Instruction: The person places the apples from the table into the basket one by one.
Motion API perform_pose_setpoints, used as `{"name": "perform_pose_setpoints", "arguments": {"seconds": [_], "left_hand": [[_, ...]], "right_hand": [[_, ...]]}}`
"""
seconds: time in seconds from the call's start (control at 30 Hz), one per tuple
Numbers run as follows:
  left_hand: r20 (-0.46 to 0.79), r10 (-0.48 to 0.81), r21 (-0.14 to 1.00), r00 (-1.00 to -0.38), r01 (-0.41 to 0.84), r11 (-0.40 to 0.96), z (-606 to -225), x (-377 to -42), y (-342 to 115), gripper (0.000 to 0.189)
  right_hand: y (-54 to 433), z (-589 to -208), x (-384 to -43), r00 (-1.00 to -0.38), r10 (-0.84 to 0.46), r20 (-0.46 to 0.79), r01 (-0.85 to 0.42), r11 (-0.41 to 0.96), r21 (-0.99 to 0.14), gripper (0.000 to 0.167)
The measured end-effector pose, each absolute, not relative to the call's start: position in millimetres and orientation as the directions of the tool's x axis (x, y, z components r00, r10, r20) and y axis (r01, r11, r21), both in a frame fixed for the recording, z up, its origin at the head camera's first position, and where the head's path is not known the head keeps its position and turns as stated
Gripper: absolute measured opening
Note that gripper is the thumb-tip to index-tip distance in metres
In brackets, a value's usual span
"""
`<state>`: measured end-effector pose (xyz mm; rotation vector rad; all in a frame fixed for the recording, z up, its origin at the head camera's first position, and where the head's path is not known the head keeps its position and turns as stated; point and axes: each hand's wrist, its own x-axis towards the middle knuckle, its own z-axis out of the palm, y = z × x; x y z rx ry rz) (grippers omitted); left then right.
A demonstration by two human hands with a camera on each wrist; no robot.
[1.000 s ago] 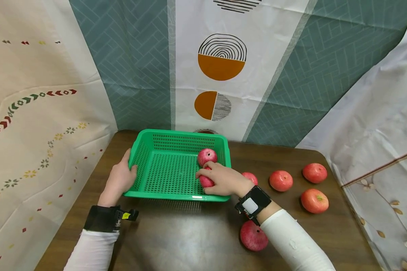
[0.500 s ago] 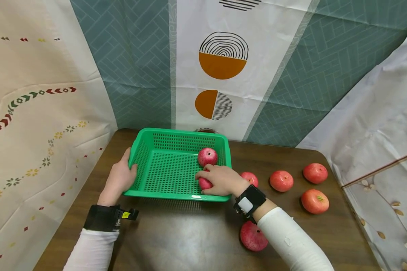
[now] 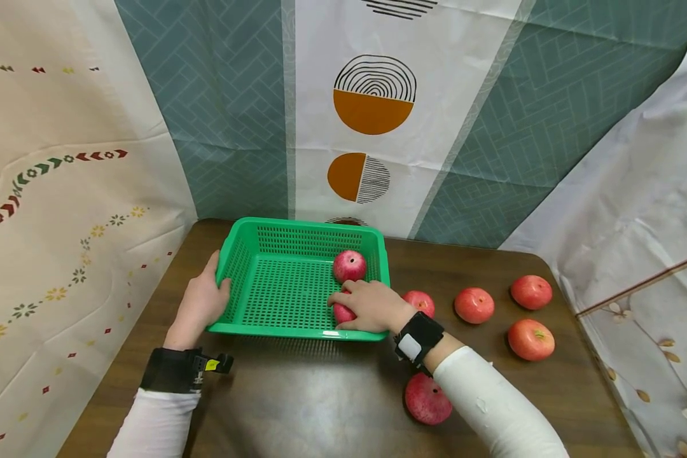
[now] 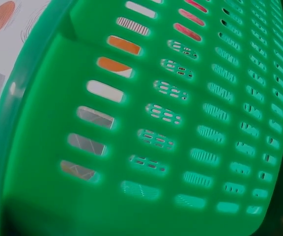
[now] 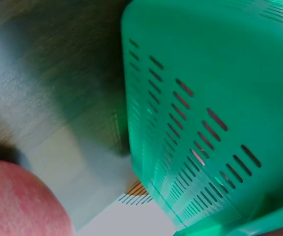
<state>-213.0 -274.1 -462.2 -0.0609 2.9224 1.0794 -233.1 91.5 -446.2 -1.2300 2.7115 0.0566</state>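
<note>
My left hand grips the left rim of a green plastic basket, whose slotted wall fills the left wrist view. Over the basket's right end, my right hand curls its fingers around a red apple, mostly hidden beneath the hand. Just behind it, a dark pink-red apple rests inside the basket in the back right part. The right wrist view shows the basket's perforated side, with the right hand itself out of sight.
Outside the basket, red apples lie on the brown wooden table: one beside its right wall, one farther right, two near the right edge, and a darker one by the right forearm. Patterned cloths hang behind.
My right hand has shifted slightly to the left inside the basket with the apple under its fingers. The left hand and the basket have stayed in place.
</note>
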Motion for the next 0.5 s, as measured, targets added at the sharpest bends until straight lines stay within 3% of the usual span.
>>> {"name": "perform_pose_setpoints", "arguments": {"seconds": [0.5], "left_hand": [[-0.039,-0.021,0.660,-0.999,-0.041,0.750,-459.9,-212.3,-274.2,0.075]], "right_hand": [[88.8,-450.8,-235.6,-0.650,-0.737,-0.183,-0.750,0.661,0.003,0.060]]}}
